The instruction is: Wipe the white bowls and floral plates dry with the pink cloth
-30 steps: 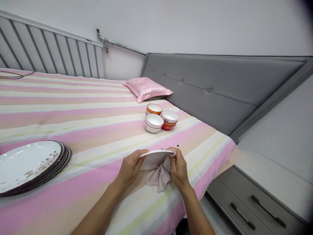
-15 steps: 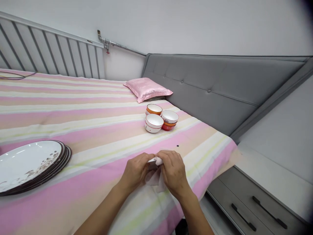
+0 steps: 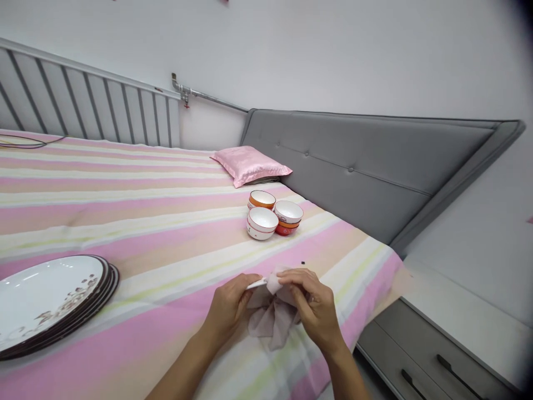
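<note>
My left hand (image 3: 231, 307) grips the rim of a white dish (image 3: 256, 284), which is mostly hidden behind my fingers and the cloth. My right hand (image 3: 314, 305) pinches a pale pink-grey cloth (image 3: 272, 319) against the dish's edge, and the cloth hangs down between both hands. Both hands hover just above the pink striped bedsheet (image 3: 158, 222) near the bed's right corner.
A stack of white plates with dark rims (image 3: 50, 303) lies at the left. Several small bowls (image 3: 272, 215) cluster ahead, with a pink pillow (image 3: 251, 165) behind them. A grey headboard (image 3: 366, 166) runs along the right, and a grey drawer unit (image 3: 433, 355) stands beside the bed.
The dish was first held nearly flat with its underside showing; it is now covered by my hands and the cloth. My right hand slid along the rim toward the left. The view tilted slightly.
</note>
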Demonstrator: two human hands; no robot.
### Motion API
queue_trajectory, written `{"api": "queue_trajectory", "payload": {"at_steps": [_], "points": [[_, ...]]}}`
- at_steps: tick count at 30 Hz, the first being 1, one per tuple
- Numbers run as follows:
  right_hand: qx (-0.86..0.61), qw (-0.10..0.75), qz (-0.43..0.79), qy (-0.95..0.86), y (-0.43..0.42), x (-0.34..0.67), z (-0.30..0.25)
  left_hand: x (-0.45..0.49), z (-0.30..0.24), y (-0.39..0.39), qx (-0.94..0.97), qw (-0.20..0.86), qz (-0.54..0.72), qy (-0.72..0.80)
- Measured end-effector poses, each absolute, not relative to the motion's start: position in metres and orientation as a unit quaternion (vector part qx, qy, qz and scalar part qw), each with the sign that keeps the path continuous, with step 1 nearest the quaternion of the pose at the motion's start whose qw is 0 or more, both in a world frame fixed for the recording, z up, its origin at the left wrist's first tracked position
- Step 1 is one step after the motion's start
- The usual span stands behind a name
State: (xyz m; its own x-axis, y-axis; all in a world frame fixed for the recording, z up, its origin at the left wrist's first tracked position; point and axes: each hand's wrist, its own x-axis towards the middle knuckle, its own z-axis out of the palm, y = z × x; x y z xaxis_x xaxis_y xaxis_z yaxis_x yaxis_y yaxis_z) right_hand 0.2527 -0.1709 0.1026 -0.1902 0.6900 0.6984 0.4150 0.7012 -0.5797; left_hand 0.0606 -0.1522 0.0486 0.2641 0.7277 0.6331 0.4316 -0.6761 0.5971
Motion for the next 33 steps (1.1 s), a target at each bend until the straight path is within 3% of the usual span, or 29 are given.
{"api": "queue_trajectory", "payload": {"at_steps": [9,16,20,25,33], "points": [[-0.349,0.545,0.111,-0.754,-0.164,0.234,0.157,0.052,0.045,-0.150,0.760,0.205,0.483,0.382],[-0.321,0.707,0.147,-0.613,-0.157,0.211,0.198,0.054,0.054,-0.156,0.721,0.267,0.485,0.417],[-0.242,0.756,0.247,-0.556,-0.159,0.206,0.214,0.054,0.062,-0.160,0.717,0.285,0.480,0.418],[-0.186,0.763,0.297,-0.543,-0.177,0.209,0.233,0.052,0.059,-0.157,0.727,0.275,0.483,0.404],[-0.271,0.754,0.262,-0.538,-0.179,0.210,0.229,0.053,0.047,-0.150,0.734,0.238,0.491,0.404]]}}
